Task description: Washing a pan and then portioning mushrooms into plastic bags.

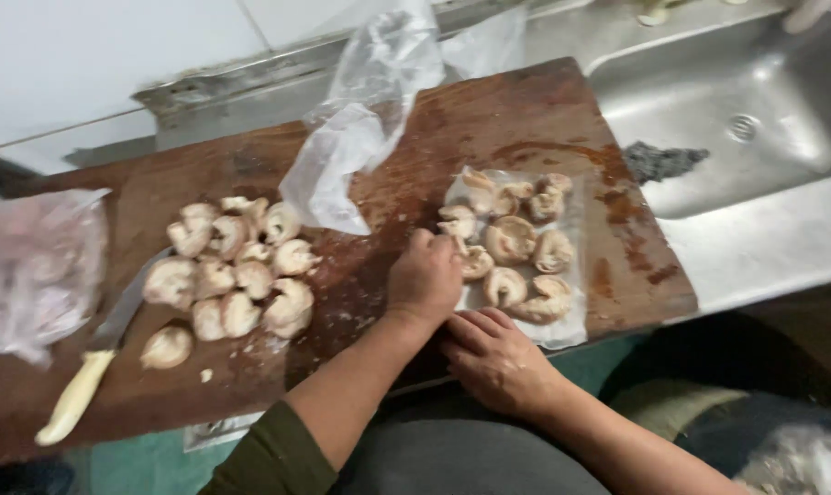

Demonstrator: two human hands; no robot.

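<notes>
Nearest my view is the dark green sleeve (273,454) of the left arm, and just past it the two hands meet at the near edge of the cutting board (526,110). My left hand (425,280) is curled with its fingers bunched around something small beside the clear plastic sheet (576,266); I judge it to be pinching a mushroom piece, though the back of the hand hides the piece itself. My right hand (498,359) lies flat, fingers loosely spread, pressing on the board's near edge and the corner of that sheet. On the sheet lies a cluster of mushrooms (516,243), just beside the left fingertips. Farther left on the wooden board sits a bigger pile of mushrooms (237,275), and touching its left side lies a knife with a pale handle (76,394), blade pointing up toward the pile. A crumpled clear bag (360,119) lies at the back of the board, another filled bag (30,270) at far left. The steel sink (755,119) is to the right on the tabletop. To my eye, mushrooms are being worked one at a time off the sheet; the next move calls for a light grip.
</notes>
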